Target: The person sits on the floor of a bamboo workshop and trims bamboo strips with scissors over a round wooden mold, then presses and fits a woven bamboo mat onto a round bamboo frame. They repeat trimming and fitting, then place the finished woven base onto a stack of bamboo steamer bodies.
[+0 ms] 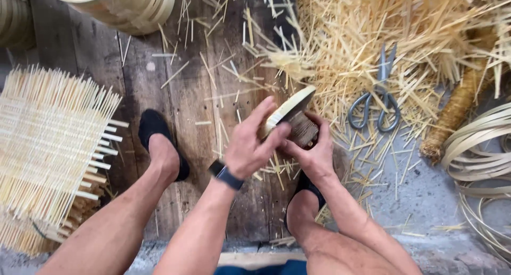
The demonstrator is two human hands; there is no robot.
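Right now the left hand (pixel 250 144) is wrapped around the side of a small round bamboo hoop (pixel 290 115), with the fingers lying across its pale flat edge. A dark band sits on that wrist. The right hand (pixel 314 152) is closed on the hoop from below, and its thumb presses next to the brown woven part. Both hands touch each other and hold the hoop up above the floor, between the person's knees.

Under the hands are two feet in black shoes (pixel 157 136). One foot rests on the dark wooden boards (pixel 207 105), and the other foot is partly hidden below the right hand. Thin bamboo slivers lie all over the boards.

Just to the right of the hoop is a big messy pile of bamboo scraps (pixel 372 35). A pair of grey metal scissors (pixel 375 94) lies on top of that pile, with the blades shut and pointing away from the person. Further right a thick roll wrapped in brown fibre (pixel 458 105) lies tilted across the scraps. Past it, at the right edge, are loose curled bamboo strips (pixel 479 147) on the grey ground.

Far to the left lies a flat woven bamboo mat (pixel 48 142) with stick ends poking out of its sides. At the top left there is a stack of round bamboo rings (pixel 128 6).
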